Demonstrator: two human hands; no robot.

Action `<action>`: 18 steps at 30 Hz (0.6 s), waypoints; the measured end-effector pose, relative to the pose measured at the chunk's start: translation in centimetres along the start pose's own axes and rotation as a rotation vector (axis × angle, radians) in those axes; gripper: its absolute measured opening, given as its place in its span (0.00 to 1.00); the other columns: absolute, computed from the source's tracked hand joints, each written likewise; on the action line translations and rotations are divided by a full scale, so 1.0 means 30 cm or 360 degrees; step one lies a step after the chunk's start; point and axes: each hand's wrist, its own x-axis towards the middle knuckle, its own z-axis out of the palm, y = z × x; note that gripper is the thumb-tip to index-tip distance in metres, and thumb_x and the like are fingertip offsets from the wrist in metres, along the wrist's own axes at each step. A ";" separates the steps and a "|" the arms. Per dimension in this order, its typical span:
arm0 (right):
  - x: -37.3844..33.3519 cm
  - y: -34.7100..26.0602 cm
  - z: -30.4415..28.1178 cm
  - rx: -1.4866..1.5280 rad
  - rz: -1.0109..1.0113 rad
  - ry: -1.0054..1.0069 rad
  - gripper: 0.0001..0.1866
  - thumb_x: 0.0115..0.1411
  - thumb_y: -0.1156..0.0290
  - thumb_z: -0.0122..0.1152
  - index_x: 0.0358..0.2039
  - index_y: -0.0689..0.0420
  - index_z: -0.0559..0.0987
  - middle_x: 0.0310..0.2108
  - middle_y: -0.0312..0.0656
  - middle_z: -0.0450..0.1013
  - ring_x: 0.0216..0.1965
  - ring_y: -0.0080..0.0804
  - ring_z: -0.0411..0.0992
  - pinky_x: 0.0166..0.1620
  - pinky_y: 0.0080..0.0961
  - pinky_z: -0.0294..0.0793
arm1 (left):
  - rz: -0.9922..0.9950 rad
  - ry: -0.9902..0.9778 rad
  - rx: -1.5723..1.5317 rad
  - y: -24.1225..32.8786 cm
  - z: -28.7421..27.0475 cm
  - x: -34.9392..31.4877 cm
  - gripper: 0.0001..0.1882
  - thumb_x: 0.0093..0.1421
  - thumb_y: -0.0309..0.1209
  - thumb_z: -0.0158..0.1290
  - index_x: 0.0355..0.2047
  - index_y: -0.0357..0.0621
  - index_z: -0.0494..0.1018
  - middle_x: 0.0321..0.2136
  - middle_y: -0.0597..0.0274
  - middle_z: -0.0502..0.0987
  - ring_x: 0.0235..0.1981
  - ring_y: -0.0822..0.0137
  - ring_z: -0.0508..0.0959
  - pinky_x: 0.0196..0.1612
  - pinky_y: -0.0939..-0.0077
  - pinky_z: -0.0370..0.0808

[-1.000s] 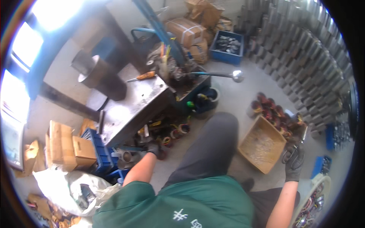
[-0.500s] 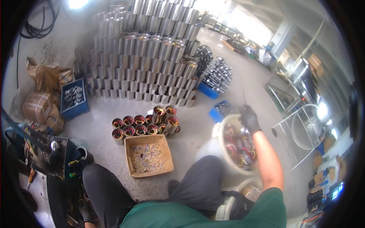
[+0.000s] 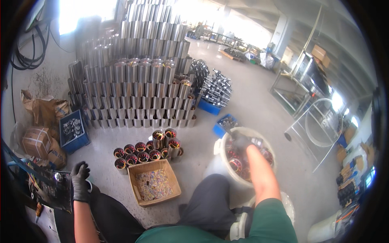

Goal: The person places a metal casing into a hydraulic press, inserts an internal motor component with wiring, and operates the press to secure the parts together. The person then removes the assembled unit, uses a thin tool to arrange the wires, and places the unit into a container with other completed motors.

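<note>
My right hand (image 3: 242,142), in a dark glove, reaches into the mouth of a tall white barrel (image 3: 217,146) at the right. It is over several motor stators (image 3: 236,164) with red and coloured windings. Its fingers are blurred and partly hidden, so what it may hold does not show. My left hand (image 3: 81,180), in a grey and black glove, is raised beside my left thigh. Its fingers point up, a little bent and apart, with nothing seen in them. Near it stands a dark bench machine (image 3: 56,184).
A cardboard box (image 3: 172,190) of small coloured bits lies ahead, behind it several metal cylinders with windings (image 3: 142,157). Beyond rises a tall stack of steel cylinders (image 3: 137,91). Blue crates (image 3: 77,139) of metal parts flank the stack. A wire-frame stand (image 3: 312,133) is at the right.
My right hand has gone from above the barrel's far rim down into its mouth; the thin rod seen at it no longer shows. My left hand has risen from low beside my thigh. The view has shifted.
</note>
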 end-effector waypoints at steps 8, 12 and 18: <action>-0.081 -0.145 -0.045 -0.0410 -0.0021 0.0190 0.22 0.54 0.66 0.62 0.50 0.54 0.74 0.35 0.61 0.78 0.42 0.58 0.77 0.46 0.44 0.75 | -0.0029 -0.0566 -0.0457 -0.024 0.444 -0.057 0.16 0.63 0.38 0.59 0.47 0.45 0.75 0.36 0.63 0.80 0.33 0.70 0.79 0.36 0.75 0.75; -0.099 -0.198 -0.112 -0.0216 0.0322 0.0559 0.23 0.52 0.67 0.65 0.49 0.55 0.74 0.36 0.59 0.79 0.40 0.54 0.79 0.47 0.42 0.75 | -0.0311 -0.0471 -0.0072 -0.286 0.470 -0.078 0.11 0.61 0.31 0.59 0.43 0.45 0.76 0.32 0.67 0.78 0.29 0.70 0.78 0.34 0.76 0.75; -0.103 -0.491 -0.077 0.2067 0.0300 0.0592 0.15 0.49 0.75 0.69 0.38 0.60 0.76 0.25 0.42 0.75 0.26 0.36 0.77 0.29 0.33 0.78 | 0.0271 -0.0618 0.0050 -0.266 0.563 -0.117 0.09 0.61 0.22 0.55 0.42 0.40 0.76 0.35 0.61 0.78 0.33 0.70 0.77 0.39 0.74 0.76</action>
